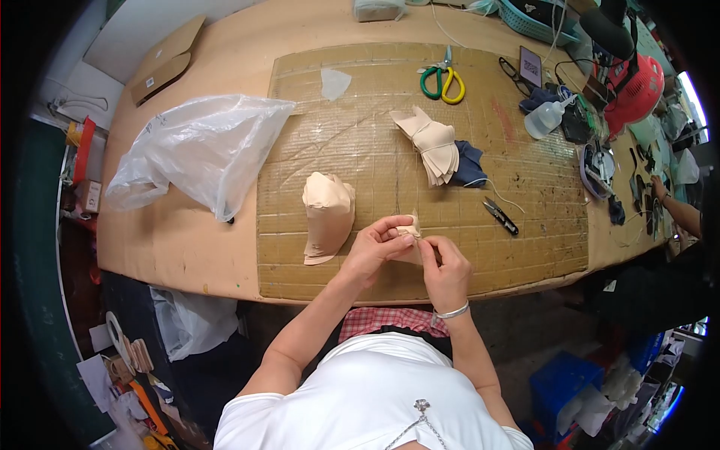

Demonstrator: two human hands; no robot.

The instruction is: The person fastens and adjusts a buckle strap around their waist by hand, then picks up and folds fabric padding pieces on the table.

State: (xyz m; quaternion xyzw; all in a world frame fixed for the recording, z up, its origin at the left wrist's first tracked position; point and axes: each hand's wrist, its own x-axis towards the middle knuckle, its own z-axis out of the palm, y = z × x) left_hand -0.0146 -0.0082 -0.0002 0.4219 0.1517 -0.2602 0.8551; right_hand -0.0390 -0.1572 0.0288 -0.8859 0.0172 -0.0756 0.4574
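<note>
My left hand point(377, 247) and my right hand point(447, 271) meet over the front of the cardboard mat. Between their fingertips is a small beige piece point(409, 231), like thin leather or fabric, partly hidden by the fingers. Both hands pinch it, the left from above and the right at its lower right edge. Left of my hands stands a stack of beige pieces point(328, 217), curled together. Beyond them lies a bundle of similar pieces point(435, 146) tied round the middle, resting partly on dark blue cloth point(469, 163).
Thread snips point(500, 216) lie to the right on the cardboard mat point(300, 281). Scissors point(444, 81) with green and yellow handles lie farther back. A clear plastic bag point(202, 150) spreads at left. A squeeze bottle point(547, 118) and red lamp point(634, 94) stand at right, near another person's arm point(679, 210).
</note>
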